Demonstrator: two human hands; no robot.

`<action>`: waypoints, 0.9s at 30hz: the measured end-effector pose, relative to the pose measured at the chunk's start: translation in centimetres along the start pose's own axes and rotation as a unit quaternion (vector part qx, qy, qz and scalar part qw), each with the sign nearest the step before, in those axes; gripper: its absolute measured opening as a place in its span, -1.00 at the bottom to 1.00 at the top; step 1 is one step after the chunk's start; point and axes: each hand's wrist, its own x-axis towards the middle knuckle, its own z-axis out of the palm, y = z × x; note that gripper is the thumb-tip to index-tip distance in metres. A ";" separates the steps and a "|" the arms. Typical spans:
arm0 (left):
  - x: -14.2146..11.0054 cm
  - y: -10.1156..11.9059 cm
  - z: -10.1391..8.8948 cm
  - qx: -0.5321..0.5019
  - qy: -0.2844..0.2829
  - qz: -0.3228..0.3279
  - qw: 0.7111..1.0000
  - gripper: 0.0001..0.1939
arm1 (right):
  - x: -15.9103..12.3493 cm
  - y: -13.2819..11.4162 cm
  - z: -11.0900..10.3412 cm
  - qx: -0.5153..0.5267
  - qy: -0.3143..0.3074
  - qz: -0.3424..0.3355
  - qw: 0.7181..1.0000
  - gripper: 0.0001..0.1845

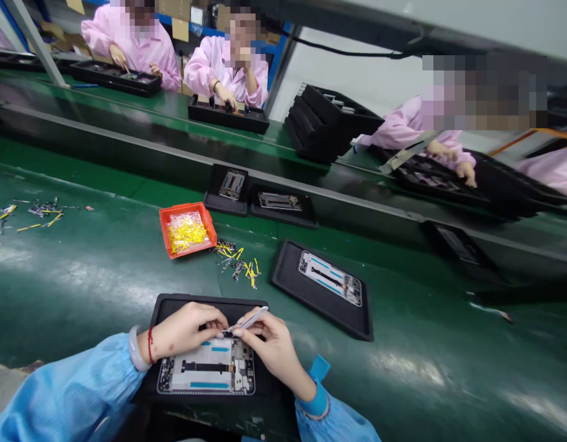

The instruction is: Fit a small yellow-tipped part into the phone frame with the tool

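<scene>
Here, my left hand point(184, 331) steadies the top edge of the phone frame point(207, 366) lying in its black tray point(172, 305) at the bench's near edge, fingers pinched close. My right hand point(269, 344) grips tweezers point(249, 320), tip down at that same edge. I judge I'm seating a small part; next calls for a fine, steady press. Room opens rightward toward the second tray point(320, 298); the orange box point(187, 229) sits beyond.
</scene>
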 end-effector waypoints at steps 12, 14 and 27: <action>-0.2 0.2 -0.1 0.082 0.014 0.055 0.995 -0.81 | -0.5 0.1 -0.1 -0.028 -0.004 -0.048 0.998 -0.93; -0.3 0.3 0.1 0.102 0.017 0.072 0.992 -0.82 | -0.6 0.2 -0.1 -0.039 -0.006 -0.061 0.997 -0.95; -1.9 0.7 1.5 0.340 0.053 0.197 0.918 -0.72 | -1.3 0.8 -0.4 -0.140 -0.033 -0.166 0.976 -0.96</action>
